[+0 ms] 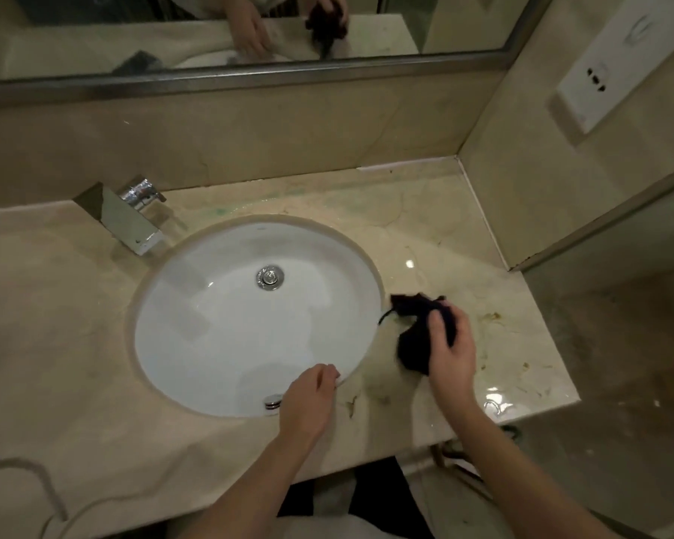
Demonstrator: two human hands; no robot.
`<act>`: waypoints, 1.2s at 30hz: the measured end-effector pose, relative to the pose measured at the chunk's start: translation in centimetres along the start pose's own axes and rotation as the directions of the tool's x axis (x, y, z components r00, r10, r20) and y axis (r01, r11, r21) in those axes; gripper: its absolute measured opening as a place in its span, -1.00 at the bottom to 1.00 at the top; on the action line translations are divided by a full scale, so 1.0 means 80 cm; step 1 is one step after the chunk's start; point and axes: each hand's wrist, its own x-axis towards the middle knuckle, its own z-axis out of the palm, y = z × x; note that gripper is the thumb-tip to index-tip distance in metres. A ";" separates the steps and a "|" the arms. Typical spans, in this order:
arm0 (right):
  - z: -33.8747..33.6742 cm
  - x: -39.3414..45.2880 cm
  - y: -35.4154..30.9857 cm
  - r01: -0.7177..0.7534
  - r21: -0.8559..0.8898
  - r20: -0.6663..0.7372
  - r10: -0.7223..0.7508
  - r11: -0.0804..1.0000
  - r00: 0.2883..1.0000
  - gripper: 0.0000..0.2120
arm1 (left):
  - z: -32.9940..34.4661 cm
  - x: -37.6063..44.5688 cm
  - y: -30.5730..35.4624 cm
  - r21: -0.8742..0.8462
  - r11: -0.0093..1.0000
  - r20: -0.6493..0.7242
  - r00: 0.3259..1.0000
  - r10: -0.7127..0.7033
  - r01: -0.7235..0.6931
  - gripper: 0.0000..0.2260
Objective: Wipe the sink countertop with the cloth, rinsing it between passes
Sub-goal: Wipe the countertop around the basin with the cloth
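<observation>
A dark crumpled cloth [415,336] hangs over the beige marble countertop [436,227], just right of the white oval sink [226,317]. My right hand [450,348] grips the cloth from the right, thumb and fingers curled round it. My left hand [308,398] rests on the sink's near rim, fingers loosely bent and holding nothing. The chrome faucet [133,215] stands at the sink's back left. No water shows running from it.
Yellowish stains [495,317] mark the counter to the right of the cloth, and wet patches shine near the front right edge. A mirror [250,29] runs along the back wall. A side wall with a socket plate [596,87] closes the right.
</observation>
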 end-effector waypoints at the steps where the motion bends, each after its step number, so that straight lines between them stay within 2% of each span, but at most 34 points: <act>1: -0.017 0.022 -0.006 -0.011 0.017 -0.023 0.012 1.000 1.000 -0.77 | 0.008 0.005 0.008 0.011 1.000 0.009 1.000 0.017 -0.017 -0.71; 5: -0.072 0.128 -0.014 0.069 -0.050 -0.098 -0.074 0.996 0.992 -0.74 | 0.052 0.033 0.060 -0.016 0.998 -0.039 0.997 0.059 -0.060 -0.77; 8: -0.094 0.195 0.014 0.168 -0.266 -0.075 -0.194 0.949 0.978 -0.69 | 0.081 0.061 0.106 -0.076 0.997 -0.136 0.991 0.019 -0.030 -0.78; 9: -0.095 0.207 0.032 0.227 -0.399 -0.032 -0.261 0.888 0.965 -0.68 | 0.088 0.070 0.118 -0.108 0.994 -0.174 0.984 -0.036 0.017 -0.76; 11: -0.084 0.213 0.075 0.324 -0.650 0.063 -0.377 0.687 0.924 -0.65 | 0.101 0.084 0.131 -0.153 0.980 -0.250 0.954 -0.164 0.128 -0.71; 12: -0.073 0.209 0.089 0.333 -0.706 0.072 -0.404 0.625 0.912 -0.64 | 0.106 0.088 0.133 -0.146 0.974 -0.287 0.935 -0.207 0.170 -0.69; 13: -0.061 0.204 0.097 0.326 -0.724 0.060 -0.416 0.608 0.908 -0.65 | 0.110 0.091 0.135 -0.120 0.974 -0.328 0.918 -0.223 0.193 -0.67; 15: -0.028 0.196 0.100 0.355 -0.707 0.077 -0.432 0.612 0.899 -0.66 | 0.113 0.092 0.137 -0.048 0.978 -0.396 0.895 -0.204 0.202 -0.67; 18: 0.025 0.167 0.079 0.485 -0.621 0.228 -0.449 0.617 0.864 -0.67 | 0.116 0.092 0.135 0.013 0.980 -0.424 0.888 -0.177 0.201 -0.69; 21: 0.065 0.136 0.048 0.561 -0.415 0.423 -0.394 0.716 0.816 -0.68 | 0.112 0.091 0.136 0.026 0.984 -0.441 0.885 -0.149 0.179 -0.70; 23: 0.073 0.138 0.031 0.521 -0.293 0.508 -0.331 0.802 0.795 -0.69 | 0.113 0.090 0.137 0.015 0.985 -0.447 0.883 -0.145 0.170 -0.69; 25: 0.059 0.157 0.014 0.474 -0.232 0.481 -0.323 0.849 0.815 -0.71 | 0.114 0.090 0.136 -0.003 0.982 -0.459 0.872 -0.169 0.189 -0.70; 28: 0.025 0.224 -0.013 0.481 -0.210 0.353 -0.392 0.851 0.849 -0.72 | 0.115 0.092 0.135 -0.037 0.974 -0.466 0.859 -0.214 0.223 -0.72; 31: 0.008 0.318 -0.020 0.466 -0.365 0.240 -0.402 0.806 0.884 -0.67 | 0.115 0.091 0.138 -0.040 0.975 -0.478 0.853 -0.209 0.217 -0.71; 33: 0.007 0.368 -0.008 0.454 -0.474 0.222 -0.396 0.755 0.891 -0.63 | 0.114 0.090 0.141 -0.023 0.976 -0.475 0.857 -0.201 0.216 -0.70; 36: 0.022 0.395 0.022 0.524 -0.562 0.250 -0.472 0.640 0.845 -0.62 | 0.115 0.091 0.141 -0.002 0.974 -0.456 0.867 -0.201 0.224 -0.73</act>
